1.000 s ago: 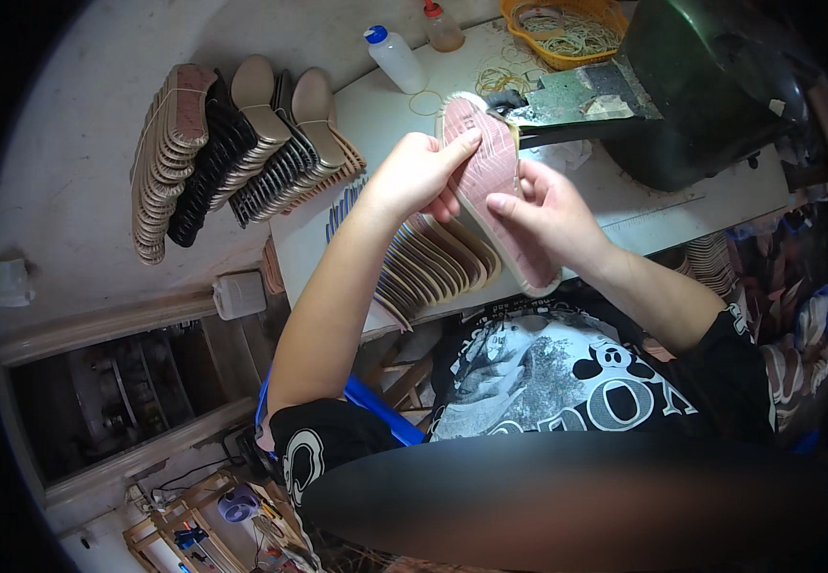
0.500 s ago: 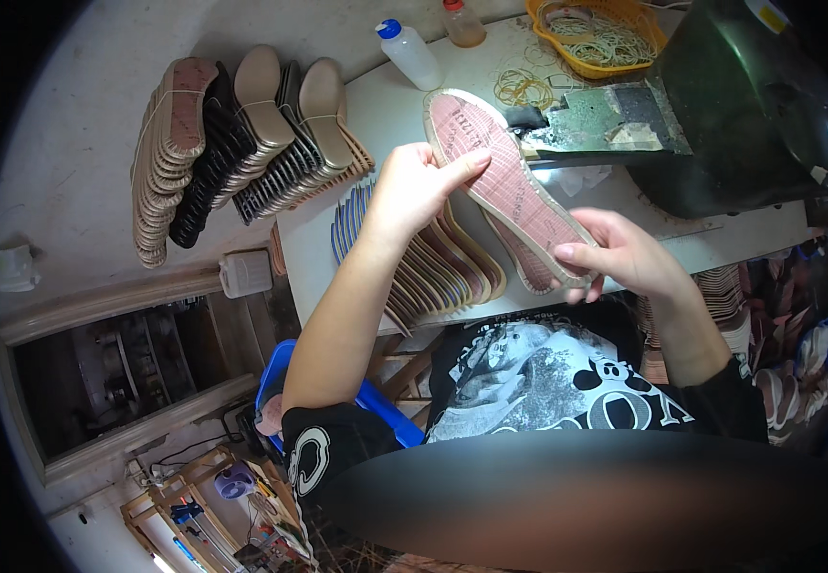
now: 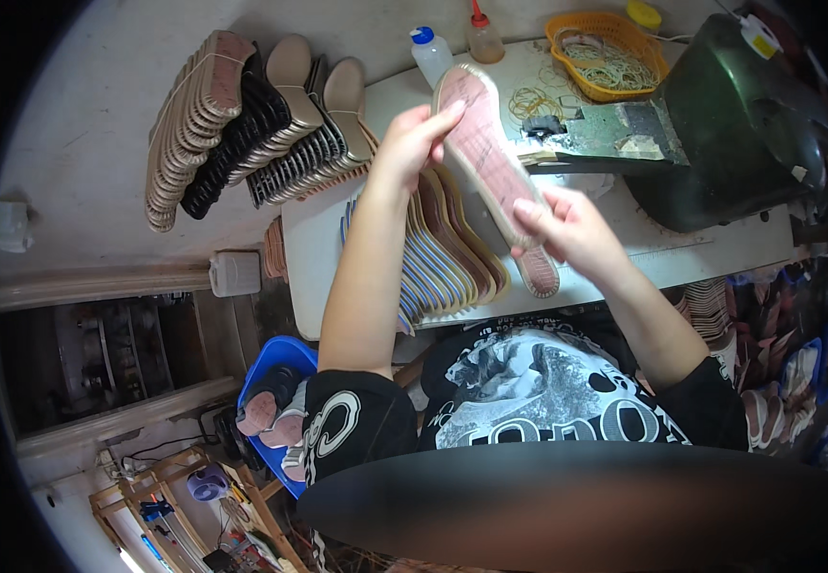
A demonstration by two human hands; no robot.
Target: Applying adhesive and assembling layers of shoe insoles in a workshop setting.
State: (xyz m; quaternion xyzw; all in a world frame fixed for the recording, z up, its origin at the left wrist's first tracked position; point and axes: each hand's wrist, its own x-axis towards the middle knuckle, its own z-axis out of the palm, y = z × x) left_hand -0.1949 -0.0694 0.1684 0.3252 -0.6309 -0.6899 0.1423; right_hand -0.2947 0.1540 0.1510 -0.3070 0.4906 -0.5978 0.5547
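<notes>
We hold the long pinkish shoe insole with a tan rim [image 3: 493, 167] up over the white worktable [image 3: 681, 258]: left hand [image 3: 412, 143] pinches its toe end, right hand [image 3: 566, 229] grips near the heel. Directly beneath our hands fans a stack of tan insoles [image 3: 452, 258].

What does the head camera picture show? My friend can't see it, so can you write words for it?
A person's left hand and right hand hold up a long pink shoe insole over a white worktable. Under it lies a fanned stack of tan insoles, with an orange plastic basket of rubber bands beyond.
</notes>
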